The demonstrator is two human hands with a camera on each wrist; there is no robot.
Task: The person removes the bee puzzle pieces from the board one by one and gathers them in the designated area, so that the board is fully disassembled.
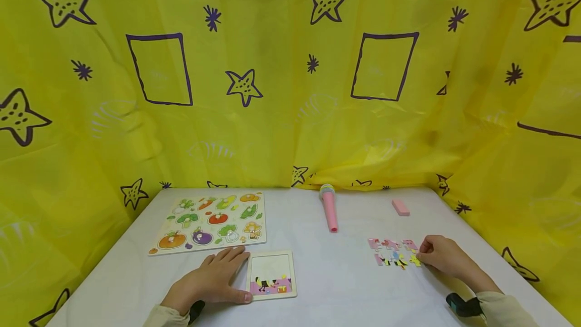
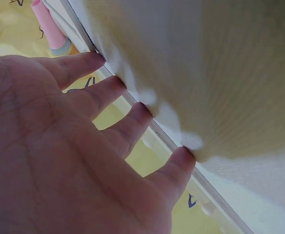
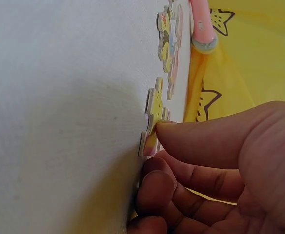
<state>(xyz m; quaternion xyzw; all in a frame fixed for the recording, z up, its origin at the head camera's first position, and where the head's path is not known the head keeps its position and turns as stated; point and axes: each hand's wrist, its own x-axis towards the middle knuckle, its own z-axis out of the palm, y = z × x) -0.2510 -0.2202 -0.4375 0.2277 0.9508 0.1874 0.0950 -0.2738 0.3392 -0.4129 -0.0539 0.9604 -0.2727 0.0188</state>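
Note:
A square wooden puzzle frame (image 1: 294, 272) lies at the front centre, its lower strip filled with pink pieces showing a striped bee-like figure and a yellow pot. Beside its left edge my left hand (image 1: 218, 276) rests with spread fingers, the thumb at the frame's lower left corner. Over on the right lie several loose jigsaw pieces (image 1: 387, 260) in two rough rows. At their right end my right hand (image 1: 447, 256) pinches a yellow and pink jigsaw piece (image 3: 151, 139) between thumb and curled fingers. The thumb (image 3: 191, 141) partly covers that piece in the right wrist view.
A vegetable peg board (image 1: 209, 231) lies at the back left, just beyond my left fingers. A pink toy microphone (image 1: 330, 211) lies at the back centre, with a pink block (image 1: 401, 207) to its right. A yellow curtain (image 1: 281, 130) surrounds the white table (image 1: 345, 286).

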